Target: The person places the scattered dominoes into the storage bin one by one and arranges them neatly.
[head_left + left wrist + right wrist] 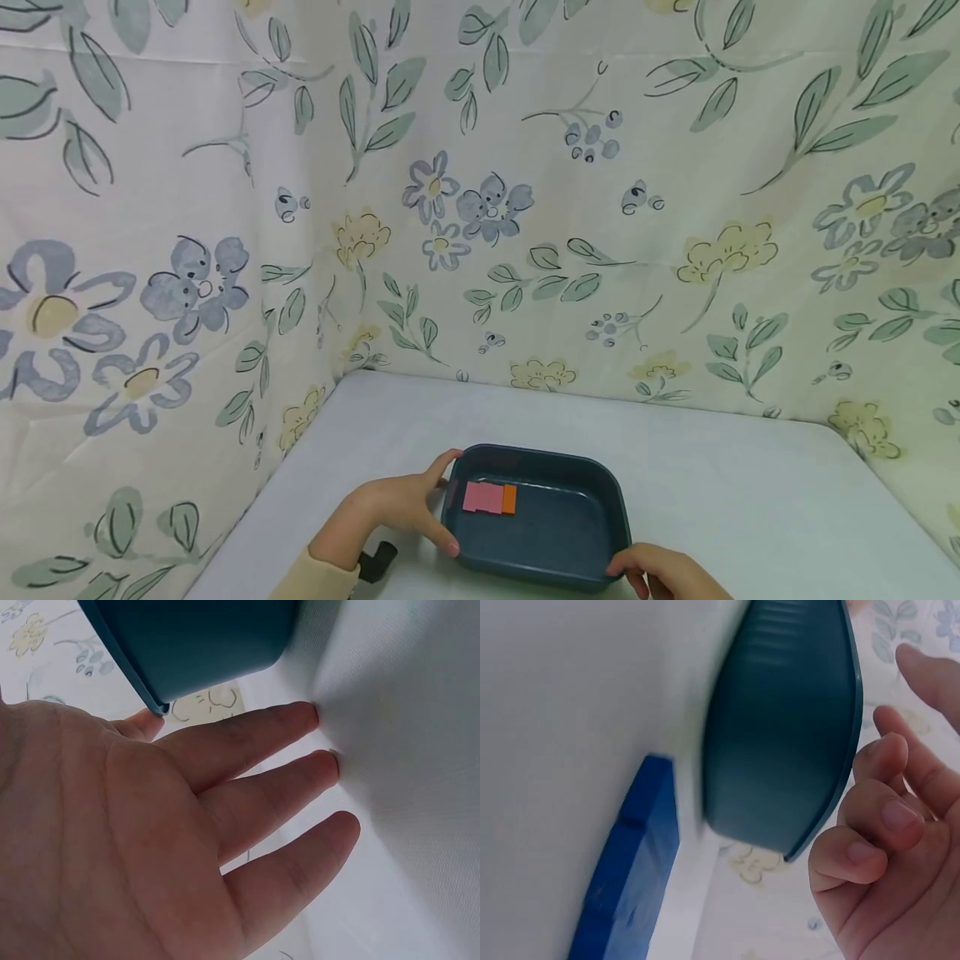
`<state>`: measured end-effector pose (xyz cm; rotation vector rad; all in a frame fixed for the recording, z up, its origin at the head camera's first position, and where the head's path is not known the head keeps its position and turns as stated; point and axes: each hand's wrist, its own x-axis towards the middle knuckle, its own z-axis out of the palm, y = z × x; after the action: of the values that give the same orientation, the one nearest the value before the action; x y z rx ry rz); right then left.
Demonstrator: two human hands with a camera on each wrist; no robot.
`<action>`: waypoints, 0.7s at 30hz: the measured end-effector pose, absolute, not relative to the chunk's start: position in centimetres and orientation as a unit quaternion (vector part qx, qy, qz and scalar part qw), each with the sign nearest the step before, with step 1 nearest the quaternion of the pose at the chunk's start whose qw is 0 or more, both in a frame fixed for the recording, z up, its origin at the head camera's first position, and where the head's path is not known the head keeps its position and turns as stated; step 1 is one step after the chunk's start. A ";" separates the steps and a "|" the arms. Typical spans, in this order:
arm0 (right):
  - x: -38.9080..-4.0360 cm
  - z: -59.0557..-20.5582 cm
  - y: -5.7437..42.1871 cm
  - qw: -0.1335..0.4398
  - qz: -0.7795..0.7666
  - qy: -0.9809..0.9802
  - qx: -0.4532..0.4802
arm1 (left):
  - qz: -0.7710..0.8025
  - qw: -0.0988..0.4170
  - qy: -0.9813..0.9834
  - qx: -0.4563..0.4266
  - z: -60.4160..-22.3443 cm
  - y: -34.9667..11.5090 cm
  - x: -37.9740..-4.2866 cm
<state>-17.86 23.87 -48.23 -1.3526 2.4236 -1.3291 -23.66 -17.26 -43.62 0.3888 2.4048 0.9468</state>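
Observation:
A dark teal rectangular tray [551,542] stands on the white table. Flat pink pieces [483,497] lie side by side in its left part, with an orange piece [509,499] against their right edge. My left hand [405,502] is at the tray's left side, thumb near the front corner and index finger at the back one. In the left wrist view its other fingers are spread, straight, below the tray's wall. My right hand [667,571] has a fingertip at the front right corner of the rim. Its remaining fingers are loosely curled beside the tray in the right wrist view.
A blue block-like object [634,877] lies on the table near the tray in the right wrist view. A black strap device [377,562] is on the left wrist. Floral cloth [570,275] hangs behind and left of the white table [750,492].

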 end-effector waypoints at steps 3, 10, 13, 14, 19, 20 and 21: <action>-17.7 -48.7 24.7 0.032 -0.430 0.789 -0.437 | 0.347 0.259 0.889 0.146 -43.7 -17.3 -23.7; -17.7 -49.5 26.3 0.027 -0.413 0.795 -0.443 | 0.341 0.257 0.892 0.151 -43.9 -17.3 -23.9; -17.8 -49.4 27.0 0.063 -0.412 0.812 -0.408 | 0.347 0.260 0.888 0.151 -44.0 -17.3 -23.9; -17.8 -49.3 27.1 0.086 -0.412 0.822 -0.383 | 0.350 0.260 0.887 0.150 -44.0 -17.3 -23.9; -18.3 -49.1 27.4 0.195 -0.393 0.862 -0.253 | 0.358 0.258 0.885 0.147 -44.0 -17.3 -23.8; -18.4 -49.3 27.5 0.206 -0.387 0.867 -0.238 | 0.358 0.257 0.885 0.147 -44.0 -17.3 -23.8; -18.5 -49.4 27.6 0.211 -0.380 0.870 -0.232 | 0.358 0.257 0.885 0.147 -44.0 -17.3 -23.8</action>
<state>-18.49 27.56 -49.43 -0.6457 2.4178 -1.0561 -23.79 -17.27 -43.99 0.3988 2.4016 0.9712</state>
